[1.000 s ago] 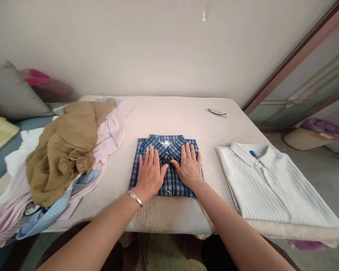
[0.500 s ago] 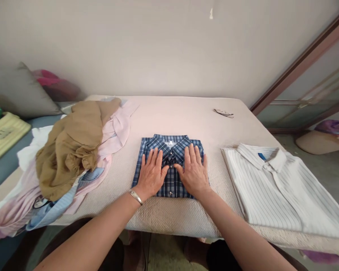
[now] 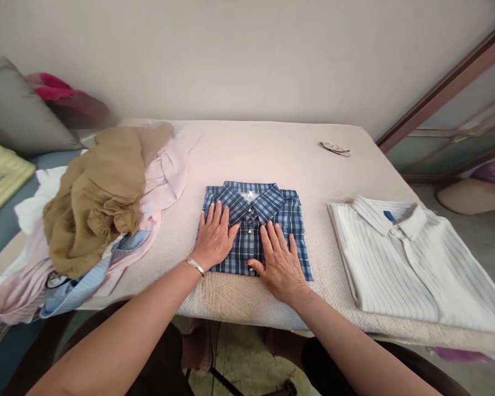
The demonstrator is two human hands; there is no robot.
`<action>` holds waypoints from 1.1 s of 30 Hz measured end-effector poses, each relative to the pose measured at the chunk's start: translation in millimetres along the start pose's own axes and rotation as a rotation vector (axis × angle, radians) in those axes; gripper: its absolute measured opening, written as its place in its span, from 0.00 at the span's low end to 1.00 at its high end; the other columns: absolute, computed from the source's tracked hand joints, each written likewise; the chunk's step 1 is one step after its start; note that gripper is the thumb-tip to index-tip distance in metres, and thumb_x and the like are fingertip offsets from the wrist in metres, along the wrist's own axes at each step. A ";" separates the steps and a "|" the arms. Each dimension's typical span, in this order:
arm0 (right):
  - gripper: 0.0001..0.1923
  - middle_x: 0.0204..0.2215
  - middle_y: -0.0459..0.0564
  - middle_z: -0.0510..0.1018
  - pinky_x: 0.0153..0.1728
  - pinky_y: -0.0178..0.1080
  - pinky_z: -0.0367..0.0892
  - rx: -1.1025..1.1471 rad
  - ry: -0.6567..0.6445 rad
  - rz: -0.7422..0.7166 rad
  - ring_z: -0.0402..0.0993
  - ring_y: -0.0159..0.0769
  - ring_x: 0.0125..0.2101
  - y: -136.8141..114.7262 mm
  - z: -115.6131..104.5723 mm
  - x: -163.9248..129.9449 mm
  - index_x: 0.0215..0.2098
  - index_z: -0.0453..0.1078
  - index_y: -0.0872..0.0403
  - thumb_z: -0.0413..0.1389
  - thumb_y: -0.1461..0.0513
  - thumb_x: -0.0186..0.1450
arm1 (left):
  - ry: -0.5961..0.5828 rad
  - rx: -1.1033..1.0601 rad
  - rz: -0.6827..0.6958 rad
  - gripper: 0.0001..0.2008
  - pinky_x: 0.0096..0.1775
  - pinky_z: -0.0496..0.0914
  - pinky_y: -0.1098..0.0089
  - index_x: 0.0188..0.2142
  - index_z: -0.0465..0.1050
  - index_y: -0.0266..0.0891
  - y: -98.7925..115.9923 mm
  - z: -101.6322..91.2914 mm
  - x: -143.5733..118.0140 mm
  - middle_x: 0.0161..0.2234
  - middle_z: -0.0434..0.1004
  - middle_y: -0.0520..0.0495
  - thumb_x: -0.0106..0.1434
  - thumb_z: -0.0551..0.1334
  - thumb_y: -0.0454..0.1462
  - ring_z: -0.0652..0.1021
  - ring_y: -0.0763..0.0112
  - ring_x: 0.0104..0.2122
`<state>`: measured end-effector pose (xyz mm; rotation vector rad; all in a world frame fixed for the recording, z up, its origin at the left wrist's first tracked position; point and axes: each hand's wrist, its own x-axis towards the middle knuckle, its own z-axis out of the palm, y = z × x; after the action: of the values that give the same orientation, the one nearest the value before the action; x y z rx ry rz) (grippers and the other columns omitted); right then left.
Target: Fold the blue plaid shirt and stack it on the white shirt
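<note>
While both hands lie flat and open on it, gripping nothing, the folded blue plaid shirt sits on the padded table directly under them, collar pointing away, its long axis running front to back. Left hand presses its left half; right hand rests lower, by the near hem. Right of the shirt lies a folded striped shirt, its far corner cut off; left, a clothes heap hides its lower layers.

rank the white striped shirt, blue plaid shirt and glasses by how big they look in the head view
1. white striped shirt, though it lies nearer the camera's edge, which may stretch it.
2. blue plaid shirt, folded smaller, under both hands: left hand, right hand.
3. glasses, by far the smallest.
</note>
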<state>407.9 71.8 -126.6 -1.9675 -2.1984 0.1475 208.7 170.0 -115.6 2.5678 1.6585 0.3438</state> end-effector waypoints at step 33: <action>0.13 0.35 0.54 0.84 0.36 0.37 0.69 0.597 -0.004 0.559 0.80 0.43 0.39 59.7 -55.9 72.9 0.42 0.77 0.55 0.58 0.54 0.68 | -0.116 -1.086 -0.627 0.16 0.39 0.75 0.63 0.41 0.76 0.38 -51.5 -31.4 47.6 0.35 0.82 0.44 0.56 0.69 0.44 0.81 0.60 0.35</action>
<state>470.0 148.3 -78.6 -2.1159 -1.3124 0.7770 174.5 232.5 -86.9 1.2161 1.4955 0.7436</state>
